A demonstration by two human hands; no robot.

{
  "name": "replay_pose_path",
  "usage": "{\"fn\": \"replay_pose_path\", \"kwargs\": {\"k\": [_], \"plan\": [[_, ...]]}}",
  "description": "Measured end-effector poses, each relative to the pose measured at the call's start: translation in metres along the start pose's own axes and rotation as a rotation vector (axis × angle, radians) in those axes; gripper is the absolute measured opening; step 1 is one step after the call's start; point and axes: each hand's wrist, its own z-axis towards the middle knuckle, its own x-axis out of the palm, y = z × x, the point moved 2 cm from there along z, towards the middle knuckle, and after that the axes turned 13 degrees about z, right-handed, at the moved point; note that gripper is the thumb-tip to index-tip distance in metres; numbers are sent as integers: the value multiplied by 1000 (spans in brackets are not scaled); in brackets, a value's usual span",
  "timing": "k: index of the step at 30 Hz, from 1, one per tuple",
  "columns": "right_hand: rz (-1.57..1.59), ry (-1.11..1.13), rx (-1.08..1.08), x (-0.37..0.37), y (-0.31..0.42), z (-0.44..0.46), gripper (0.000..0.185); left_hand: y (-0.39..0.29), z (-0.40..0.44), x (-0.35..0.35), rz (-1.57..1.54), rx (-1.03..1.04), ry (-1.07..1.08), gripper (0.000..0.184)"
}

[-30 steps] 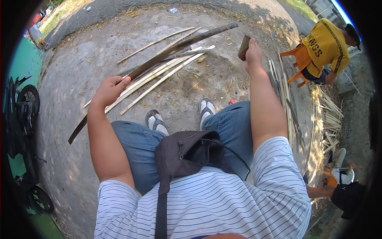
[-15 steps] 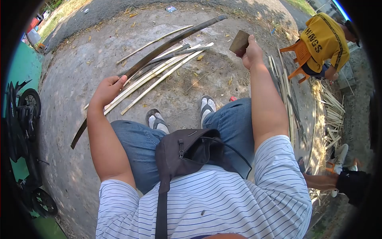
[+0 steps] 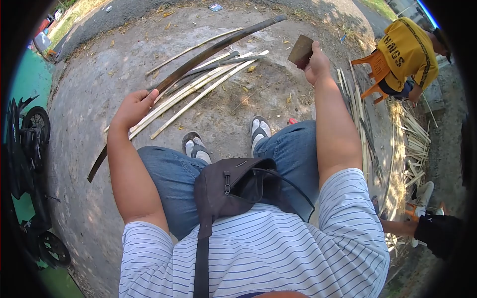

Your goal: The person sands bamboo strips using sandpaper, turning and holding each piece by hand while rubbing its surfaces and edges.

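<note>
the person's left hand (image 3: 133, 108) is clamped on a long dark strip (image 3: 218, 47), the thumb pressed to its near side and the fingers curled over the far side (their tips are hidden). the strip slants across the view, gently bowed, its upper end reaching well past the hand and its lower end showing beyond the forearm.

the right hand (image 3: 318, 67) is raised, well apart from the left, and grips a rectangular brown piece (image 3: 300, 51). its thumb points up along the edge and the fingers are bent in against it; how tightly they close cannot be told. the piece and the strip's upper end are apart.

below the held strip, pale strips (image 3: 191, 94) lie on the ground (image 3: 223, 126), near the person's sandalled feet. more strips (image 3: 358, 111) lie beyond the right forearm, near an orange chair (image 3: 378, 67) where a co-worker in yellow (image 3: 407, 49) sits.
</note>
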Motion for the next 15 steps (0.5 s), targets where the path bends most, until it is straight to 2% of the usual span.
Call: {"fn": "replay_pose_path", "kwargs": {"k": [15], "plan": [[-18, -8, 11, 2, 1, -4, 44, 1, 1, 1, 1, -21, 21, 54]]}}
